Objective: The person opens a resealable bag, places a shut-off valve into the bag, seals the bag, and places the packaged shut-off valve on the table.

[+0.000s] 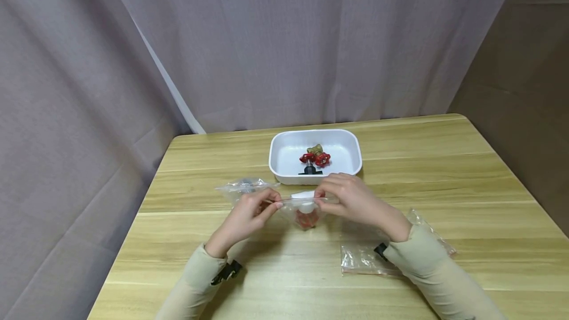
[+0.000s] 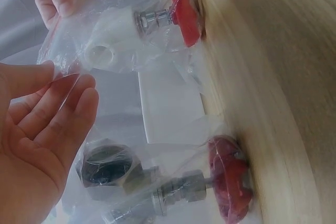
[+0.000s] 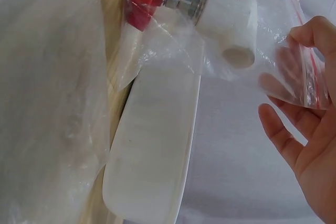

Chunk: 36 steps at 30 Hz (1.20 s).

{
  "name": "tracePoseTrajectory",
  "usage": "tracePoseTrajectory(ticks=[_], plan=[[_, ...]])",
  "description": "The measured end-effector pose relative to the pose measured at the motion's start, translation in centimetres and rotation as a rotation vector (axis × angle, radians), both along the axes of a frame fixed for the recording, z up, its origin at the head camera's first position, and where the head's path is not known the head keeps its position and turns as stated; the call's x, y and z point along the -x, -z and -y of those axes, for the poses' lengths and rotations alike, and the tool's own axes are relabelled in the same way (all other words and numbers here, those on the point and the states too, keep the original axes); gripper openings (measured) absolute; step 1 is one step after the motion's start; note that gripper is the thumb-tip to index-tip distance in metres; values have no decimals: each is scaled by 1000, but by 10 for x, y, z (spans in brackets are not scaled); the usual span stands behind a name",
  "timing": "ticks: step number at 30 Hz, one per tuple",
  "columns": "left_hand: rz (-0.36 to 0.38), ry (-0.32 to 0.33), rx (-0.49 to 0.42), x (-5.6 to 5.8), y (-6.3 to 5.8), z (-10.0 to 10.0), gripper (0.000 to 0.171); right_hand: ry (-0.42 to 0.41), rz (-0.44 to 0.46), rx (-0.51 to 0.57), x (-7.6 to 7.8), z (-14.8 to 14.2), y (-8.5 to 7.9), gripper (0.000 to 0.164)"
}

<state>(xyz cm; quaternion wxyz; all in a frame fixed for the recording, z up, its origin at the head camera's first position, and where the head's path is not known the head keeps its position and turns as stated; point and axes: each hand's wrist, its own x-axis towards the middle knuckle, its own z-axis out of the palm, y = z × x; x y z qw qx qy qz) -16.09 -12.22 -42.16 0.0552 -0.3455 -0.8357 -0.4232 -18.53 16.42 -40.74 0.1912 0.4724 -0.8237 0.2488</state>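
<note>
Both hands hold a clear zip bag (image 3: 283,30) by its top edge, which has a red seal line. Inside it is a white valve (image 2: 113,35) with a metal stem and a red handwheel (image 1: 306,219) pointing down at the tabletop. My left hand (image 1: 251,214) pinches the left end of the bag's mouth between thumb and forefinger. The right hand (image 1: 351,199) pinches the opposite end, its other fingers spread in the right wrist view. Left of this bag stands a second zip bag (image 1: 242,186), holding a brass-coloured valve (image 2: 128,182) with a dark red handwheel (image 2: 229,179).
Behind the hands a white tray (image 1: 284,180) contains several valves (image 1: 315,157) with red wheels and one black handle. Flat clear bags (image 1: 369,256) lie under the right forearm. Curtains (image 1: 284,43) hang behind the wooden table (image 1: 480,186).
</note>
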Motion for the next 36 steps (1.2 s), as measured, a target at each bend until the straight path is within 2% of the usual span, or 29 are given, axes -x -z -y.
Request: tracePoseTrajectory(ticks=[18, 36], plan=[[6, -16, -13, 2, 1, 4, 4, -15, 30, 86, 6, -16, 7, 13], [-10, -15, -9, -1, -2, 6, 4, -7, 41, 100, 7, -29, 10, 16]])
